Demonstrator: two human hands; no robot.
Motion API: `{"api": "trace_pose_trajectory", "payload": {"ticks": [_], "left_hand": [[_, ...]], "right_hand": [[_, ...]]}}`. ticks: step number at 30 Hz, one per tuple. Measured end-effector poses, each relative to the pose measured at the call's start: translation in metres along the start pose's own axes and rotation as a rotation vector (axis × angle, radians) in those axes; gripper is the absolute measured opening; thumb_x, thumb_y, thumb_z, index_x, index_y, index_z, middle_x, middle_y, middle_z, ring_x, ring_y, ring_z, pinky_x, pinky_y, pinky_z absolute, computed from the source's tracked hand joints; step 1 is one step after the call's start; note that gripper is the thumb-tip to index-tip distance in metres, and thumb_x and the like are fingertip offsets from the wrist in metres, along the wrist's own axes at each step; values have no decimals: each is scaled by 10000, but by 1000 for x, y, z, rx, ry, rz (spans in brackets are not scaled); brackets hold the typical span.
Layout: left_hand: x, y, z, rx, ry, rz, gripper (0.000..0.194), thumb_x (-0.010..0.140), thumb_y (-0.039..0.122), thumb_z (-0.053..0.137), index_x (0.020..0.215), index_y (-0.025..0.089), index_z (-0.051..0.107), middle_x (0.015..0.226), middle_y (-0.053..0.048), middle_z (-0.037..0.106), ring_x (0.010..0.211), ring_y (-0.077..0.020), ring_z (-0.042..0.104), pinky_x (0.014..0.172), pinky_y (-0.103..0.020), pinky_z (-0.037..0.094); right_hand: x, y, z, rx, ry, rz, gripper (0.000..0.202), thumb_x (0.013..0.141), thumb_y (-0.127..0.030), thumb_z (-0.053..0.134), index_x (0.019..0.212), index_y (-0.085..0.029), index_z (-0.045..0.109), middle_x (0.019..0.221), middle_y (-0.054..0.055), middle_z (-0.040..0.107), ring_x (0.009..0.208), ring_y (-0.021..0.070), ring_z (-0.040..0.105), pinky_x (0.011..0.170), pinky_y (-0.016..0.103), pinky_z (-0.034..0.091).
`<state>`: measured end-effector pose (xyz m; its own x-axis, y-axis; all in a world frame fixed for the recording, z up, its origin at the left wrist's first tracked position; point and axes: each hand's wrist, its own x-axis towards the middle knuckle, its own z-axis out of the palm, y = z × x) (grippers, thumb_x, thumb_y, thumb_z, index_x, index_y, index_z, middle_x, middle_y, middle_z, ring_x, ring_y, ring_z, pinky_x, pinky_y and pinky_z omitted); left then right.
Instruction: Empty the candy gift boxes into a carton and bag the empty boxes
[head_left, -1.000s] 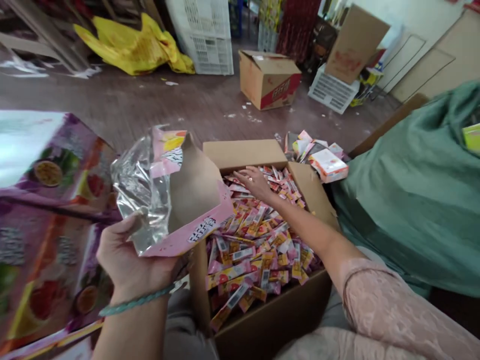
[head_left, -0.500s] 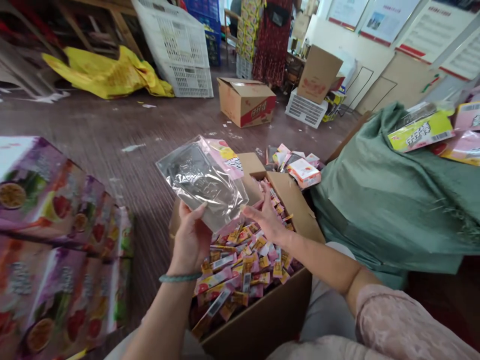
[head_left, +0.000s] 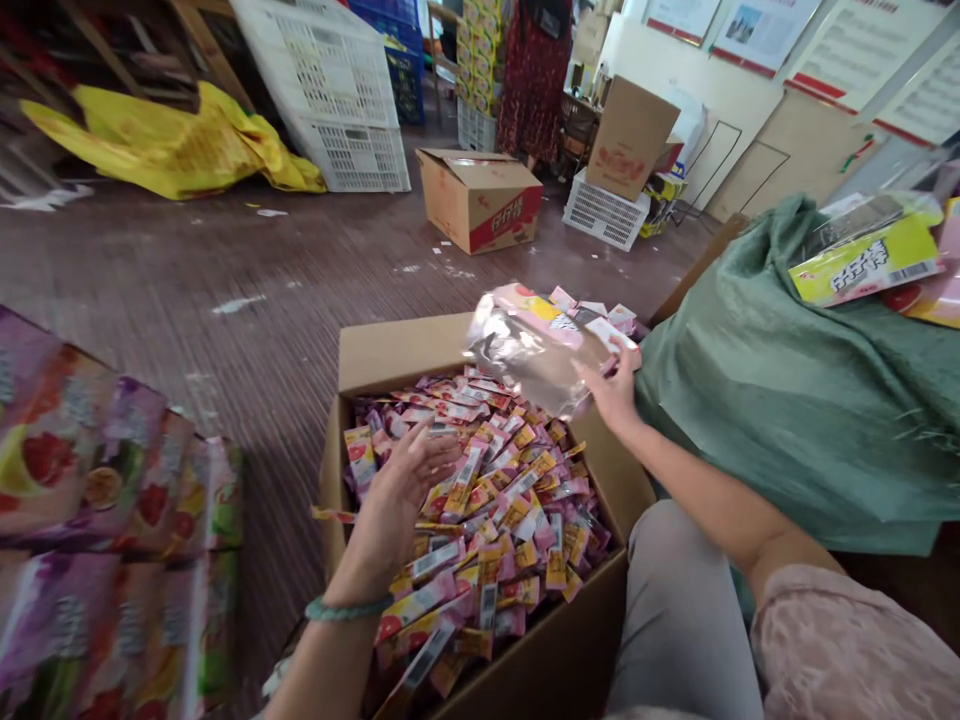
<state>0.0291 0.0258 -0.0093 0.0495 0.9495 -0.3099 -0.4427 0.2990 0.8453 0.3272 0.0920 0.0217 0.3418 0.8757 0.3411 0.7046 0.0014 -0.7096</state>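
Note:
My right hand (head_left: pixel 616 392) grips the near right edge of a clear plastic bag (head_left: pixel 525 362) with a pink and yellow printed panel. The bag is tilted above the far right corner of an open cardboard box (head_left: pixel 409 348) and is slightly blurred. Small pink and yellow stick packets (head_left: pixel 480 480) fill that box in a loose heap. Over the heap's left part, my left hand (head_left: pixel 405 485) has its fingers stretched out and holds nothing. A green bracelet (head_left: pixel 349 609) circles my left wrist.
Colourful fruit-printed packs (head_left: pixel 105 470) stand stacked at left. A green sack (head_left: pixel 757 380) with a yellow-green pack (head_left: pixel 866 268) on it stands at right. Several small packs (head_left: pixel 622 318) lie beyond the box. Farther off are a carton (head_left: pixel 480 205), white crates (head_left: pixel 352 155) and a yellow sheet (head_left: pixel 172 140).
The plastic bag went from both hands to my right hand alone and moved right, away from me. My left hand let go and lowered over the packets. The view shifted slightly.

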Motion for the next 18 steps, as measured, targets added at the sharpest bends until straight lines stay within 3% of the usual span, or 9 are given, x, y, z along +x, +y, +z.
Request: {"api": "trace_pose_trajectory", "payload": {"ticks": [2, 4, 7, 9, 14, 18], "left_hand": [[1, 0, -3, -11, 30, -40, 862, 630, 671, 848, 1312, 178, 660, 1065, -102, 789, 1021, -276, 708, 918, -371, 541], [1, 0, -4, 5, 58, -65, 836, 609, 661, 861, 1264, 174, 678, 1063, -109, 796, 1013, -286, 711, 915, -376, 541], [2, -3, -5, 59, 46, -104, 789, 625, 642, 867, 1241, 178, 699, 1059, -106, 799, 1024, -287, 710, 908, -368, 547], [3, -6, -7, 103, 20, -125, 755, 655, 629, 863, 1242, 179, 714, 1085, -110, 800, 1056, -290, 708, 921, -364, 552], [6, -11, -13, 204, 118, -190, 782, 587, 623, 896, 1209, 170, 756, 1069, -125, 805, 976, -304, 721, 846, -376, 563], [5, -9, -16, 237, 151, -233, 770, 564, 608, 905, 1191, 180, 777, 1053, -117, 803, 982, -311, 722, 849, -382, 558]], "right_hand": [[28, 34, -23, -331, 172, -47, 912, 845, -522, 699, 1614, -149, 382, 1489, 230, 471, 1419, 361, 466, 1168, 519, 447], [52, 68, -36, -553, 220, -50, 830, 835, -475, 737, 1568, -160, 507, 1496, 243, 419, 1422, 394, 421, 1177, 533, 409], [79, 108, -29, -703, 136, -4, 640, 858, -395, 724, 1468, -217, 650, 1515, 233, 381, 1339, 406, 453, 1124, 545, 413], [92, 125, -10, -750, 56, 44, 662, 857, -379, 740, 1496, -246, 627, 1548, 227, 354, 1283, 387, 487, 1083, 542, 438], [120, 136, 39, -792, 11, 107, 705, 901, -442, 739, 1567, -325, 540, 1597, 213, 315, 1234, 365, 524, 1037, 552, 471], [152, 126, 40, -824, 78, 46, 652, 990, -303, 617, 1626, -293, 472, 1632, 217, 274, 1325, 357, 453, 1078, 545, 428]]}}
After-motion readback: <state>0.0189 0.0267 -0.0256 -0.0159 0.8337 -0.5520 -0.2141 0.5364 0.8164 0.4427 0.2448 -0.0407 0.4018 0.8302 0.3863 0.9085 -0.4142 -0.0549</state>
